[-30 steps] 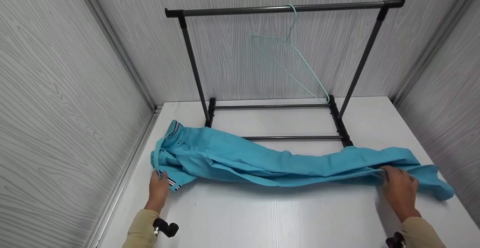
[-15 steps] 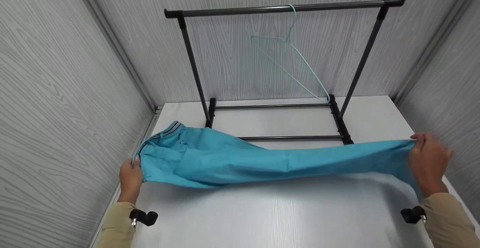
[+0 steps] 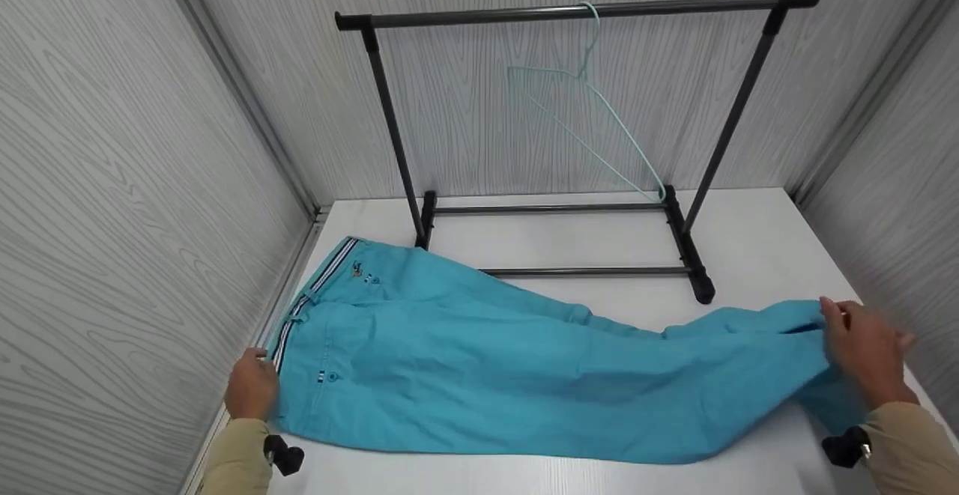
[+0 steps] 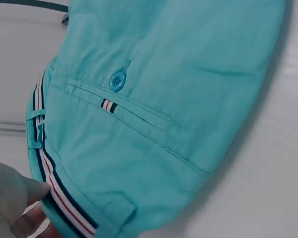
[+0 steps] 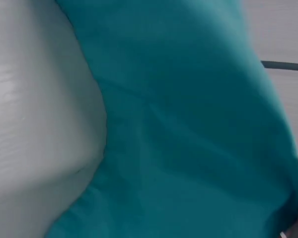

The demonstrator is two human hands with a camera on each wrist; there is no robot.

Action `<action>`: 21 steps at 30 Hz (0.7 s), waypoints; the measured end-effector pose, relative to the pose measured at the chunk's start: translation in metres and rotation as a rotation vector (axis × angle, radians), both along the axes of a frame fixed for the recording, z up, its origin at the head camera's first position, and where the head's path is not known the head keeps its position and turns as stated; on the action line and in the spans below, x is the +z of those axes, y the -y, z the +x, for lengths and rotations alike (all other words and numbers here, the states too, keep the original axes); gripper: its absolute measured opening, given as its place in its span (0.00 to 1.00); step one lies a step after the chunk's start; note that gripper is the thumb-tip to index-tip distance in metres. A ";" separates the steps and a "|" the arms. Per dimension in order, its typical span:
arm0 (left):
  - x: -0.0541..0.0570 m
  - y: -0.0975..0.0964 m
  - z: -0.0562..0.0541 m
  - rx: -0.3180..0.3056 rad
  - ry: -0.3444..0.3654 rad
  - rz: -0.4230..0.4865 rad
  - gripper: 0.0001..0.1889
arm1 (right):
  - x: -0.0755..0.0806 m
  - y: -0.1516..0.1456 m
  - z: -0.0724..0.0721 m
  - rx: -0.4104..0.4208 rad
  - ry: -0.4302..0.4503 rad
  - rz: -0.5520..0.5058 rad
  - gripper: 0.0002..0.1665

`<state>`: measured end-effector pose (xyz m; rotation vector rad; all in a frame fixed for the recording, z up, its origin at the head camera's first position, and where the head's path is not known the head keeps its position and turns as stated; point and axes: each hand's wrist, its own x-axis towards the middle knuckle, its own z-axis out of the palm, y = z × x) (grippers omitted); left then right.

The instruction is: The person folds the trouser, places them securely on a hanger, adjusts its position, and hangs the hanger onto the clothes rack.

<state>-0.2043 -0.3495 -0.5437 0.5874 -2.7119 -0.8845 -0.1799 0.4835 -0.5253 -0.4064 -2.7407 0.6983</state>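
Observation:
Turquoise trousers (image 3: 487,375) stretch sideways across the white table, waist at the left and leg ends at the right. My left hand (image 3: 252,386) pinches the striped waistband; in the left wrist view the thumb presses on the navy, white and red stripe (image 4: 64,198), with fingers behind it. A back pocket with a blue button (image 4: 117,81) shows there. At the far right, my right hand (image 3: 867,349) grips the leg ends and holds them raised. Hanging turquoise cloth (image 5: 179,129) fills most of the right wrist view, where only a sliver of that hand shows.
A black metal garment rack (image 3: 577,13) stands behind the trousers, its left foot partly covered by them. One pale green hanger (image 3: 622,132) hangs from its bar. Grey wood-grain walls enclose the white table (image 3: 764,255) at left, back and right.
The trousers went from a narrow bunched strip to spread wide toward the front. My left hand moved left and grips the waistband; my right hand rose to the right with the leg ends.

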 end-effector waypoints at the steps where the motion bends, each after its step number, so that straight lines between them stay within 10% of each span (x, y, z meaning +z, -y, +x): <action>1: -0.003 -0.003 -0.001 -0.006 -0.010 -0.027 0.18 | -0.001 -0.002 0.002 0.059 0.052 -0.022 0.35; 8: -0.017 -0.044 -0.024 -0.220 -0.092 -0.157 0.20 | -0.006 0.000 0.004 0.324 0.318 -0.064 0.30; 16: -0.021 -0.130 -0.056 -0.595 -0.148 -0.185 0.15 | -0.019 0.034 -0.007 0.242 -0.010 0.314 0.39; 21: -0.010 -0.193 -0.078 -0.739 -0.158 -0.257 0.14 | -0.023 0.063 -0.024 0.429 0.100 0.433 0.34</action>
